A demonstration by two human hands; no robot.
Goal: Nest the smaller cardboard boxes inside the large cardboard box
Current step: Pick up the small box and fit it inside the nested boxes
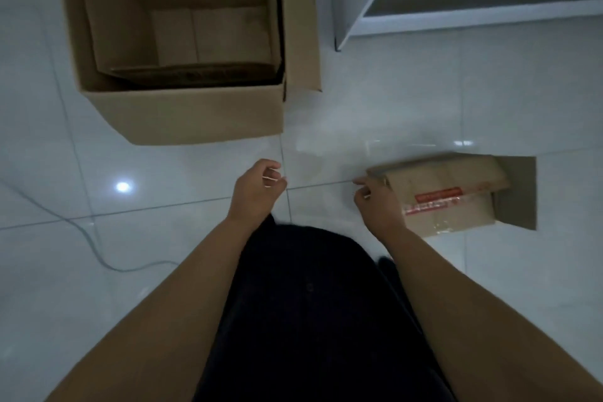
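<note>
The big box [182, 42] stands open on the floor [391, 101], up and to the left of the person. Inside it sits another box [208, 39], open too, close against the right and far walls. So one box looks nested already.

One small box [450, 196] is out on the floor, at the person's right, well apart from the big box. It has red tape [437, 197] on top and one flap [518, 192] lying open on its far side.

The right hand [380, 202] is at the near left corner of the small box. Its fingers are curled in, and they seem to touch the corner or pinch its edge — the view is too blurry to tell which. The left hand [257, 186] hangs over bare floor between the two boxes, fingers loosely curled, holding nothing.

The step in hand looks like picking up the small box. The next move likely needs a firm hold — the left hand could come across to take the other side. The open flap may flop or catch on a rim, so it is best folded in. Then the box must be lifted, carried left over the big box, and lowered into the inner one. It looks small enough to fit, but it should go in level.

A thin cable [98, 251] lies on the floor at the left, out of the way.
</note>
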